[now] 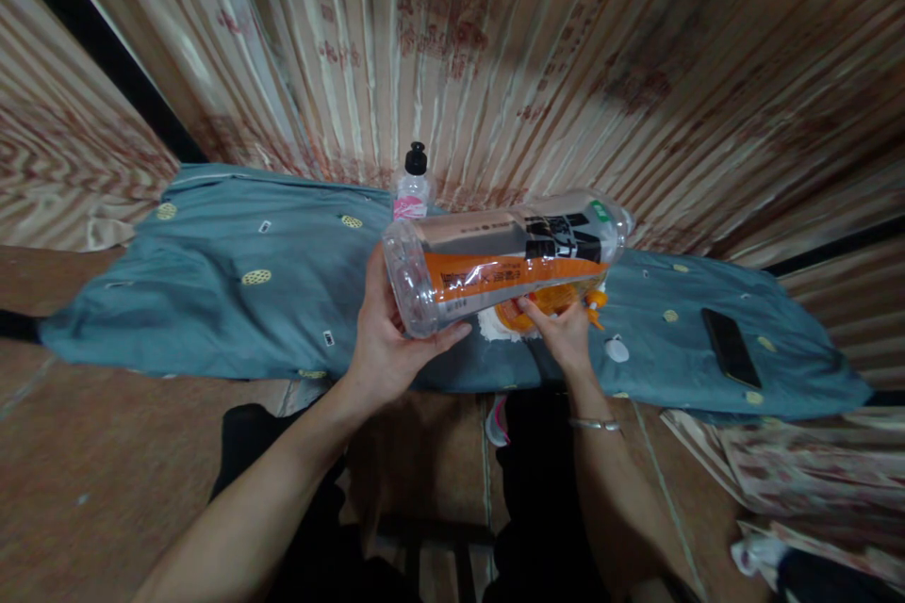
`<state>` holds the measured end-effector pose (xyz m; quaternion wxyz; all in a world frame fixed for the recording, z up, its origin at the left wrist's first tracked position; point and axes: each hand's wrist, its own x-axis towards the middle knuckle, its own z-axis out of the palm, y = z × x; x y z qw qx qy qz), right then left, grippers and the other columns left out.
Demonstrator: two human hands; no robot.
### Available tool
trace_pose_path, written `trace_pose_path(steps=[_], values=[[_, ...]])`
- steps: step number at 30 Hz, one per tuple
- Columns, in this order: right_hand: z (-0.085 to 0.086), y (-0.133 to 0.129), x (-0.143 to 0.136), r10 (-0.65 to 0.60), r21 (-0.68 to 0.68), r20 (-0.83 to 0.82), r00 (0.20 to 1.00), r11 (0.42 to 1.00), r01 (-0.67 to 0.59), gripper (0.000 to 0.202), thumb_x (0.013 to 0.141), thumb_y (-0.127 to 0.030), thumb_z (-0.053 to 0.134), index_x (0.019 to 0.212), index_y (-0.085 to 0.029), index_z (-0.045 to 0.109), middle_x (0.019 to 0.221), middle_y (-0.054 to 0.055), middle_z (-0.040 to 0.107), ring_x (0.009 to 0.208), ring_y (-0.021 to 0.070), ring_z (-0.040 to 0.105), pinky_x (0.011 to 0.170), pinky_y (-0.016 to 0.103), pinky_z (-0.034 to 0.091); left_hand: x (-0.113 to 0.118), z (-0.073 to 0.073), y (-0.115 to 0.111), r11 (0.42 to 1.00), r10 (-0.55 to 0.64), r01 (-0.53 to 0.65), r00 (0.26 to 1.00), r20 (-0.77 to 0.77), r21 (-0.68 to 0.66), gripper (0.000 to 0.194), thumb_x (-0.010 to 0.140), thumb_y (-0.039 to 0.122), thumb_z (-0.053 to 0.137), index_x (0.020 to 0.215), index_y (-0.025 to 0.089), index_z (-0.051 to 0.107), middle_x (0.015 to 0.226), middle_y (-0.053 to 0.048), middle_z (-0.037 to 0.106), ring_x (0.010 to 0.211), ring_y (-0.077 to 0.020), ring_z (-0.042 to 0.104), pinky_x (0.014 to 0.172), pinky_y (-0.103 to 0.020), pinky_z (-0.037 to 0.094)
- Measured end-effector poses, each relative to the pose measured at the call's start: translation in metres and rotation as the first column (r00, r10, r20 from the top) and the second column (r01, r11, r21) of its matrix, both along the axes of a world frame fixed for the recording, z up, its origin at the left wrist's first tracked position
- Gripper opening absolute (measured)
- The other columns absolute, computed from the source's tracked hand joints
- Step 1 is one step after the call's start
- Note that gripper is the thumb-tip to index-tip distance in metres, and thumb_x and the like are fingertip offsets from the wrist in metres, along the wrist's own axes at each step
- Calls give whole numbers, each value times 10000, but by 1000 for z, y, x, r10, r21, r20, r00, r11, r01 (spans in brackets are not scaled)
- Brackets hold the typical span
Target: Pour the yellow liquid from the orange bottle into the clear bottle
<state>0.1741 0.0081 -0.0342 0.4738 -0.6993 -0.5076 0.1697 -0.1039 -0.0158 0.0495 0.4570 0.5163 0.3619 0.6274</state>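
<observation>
A large clear plastic bottle (501,259) with an orange, black and grey label lies on its side in the air above a board covered in blue cloth (233,292). My left hand (386,334) grips its base end. My right hand (562,325) is under the bottle's middle, fingers on an orange and white object (527,316) that lies on the cloth, mostly hidden by the bottle.
A small bottle with a black cap and pink label (413,184) stands at the cloth's far edge. A black phone (731,347) lies on the cloth at the right. Striped curtains (495,47) hang behind. Patterned fabric (798,471) lies on the floor at right.
</observation>
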Motion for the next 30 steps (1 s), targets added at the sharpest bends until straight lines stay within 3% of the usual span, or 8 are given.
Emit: trace_pose_path(steps=[5,10,15,30], values=[[0,0,0,4,-7,-24,1000,1000,-4,620,648,-629,850,1053,-177,724,1076,157,813,1046,364,773,964,502,628,0,2,0,1000,6,-6,1000,1,-9,817,541,360,1015,1239,216,617,1433,-160,657,1296,-399,681,1056,-572,624],[-1,-1,0,-9,-33,-34,999,999,8,620,633,-649,853,1020,-183,722,1077,166,811,1021,368,779,957,499,632,-1,4,-1,1000,-15,15,1000,-15,-17,664,557,362,1006,1101,213,654,1290,-138,732,1298,-410,684,1044,-559,632],[3,-1,-2,-2,-12,-44,999,1000,1,635,629,-662,838,1027,-182,717,1093,162,810,1028,359,775,971,505,622,-1,4,-1,999,-23,23,1000,-4,-44,752,550,342,1004,1182,215,617,1461,-163,641,1326,-412,668,1080,-574,613],[5,-3,-3,-38,-34,-14,999,999,37,628,624,-660,833,1022,-185,726,1094,167,813,1018,358,770,981,513,610,-1,3,-1,999,-19,18,1000,-12,-37,878,569,380,1002,1327,249,579,1440,-132,664,1422,-428,583,1157,-637,539]])
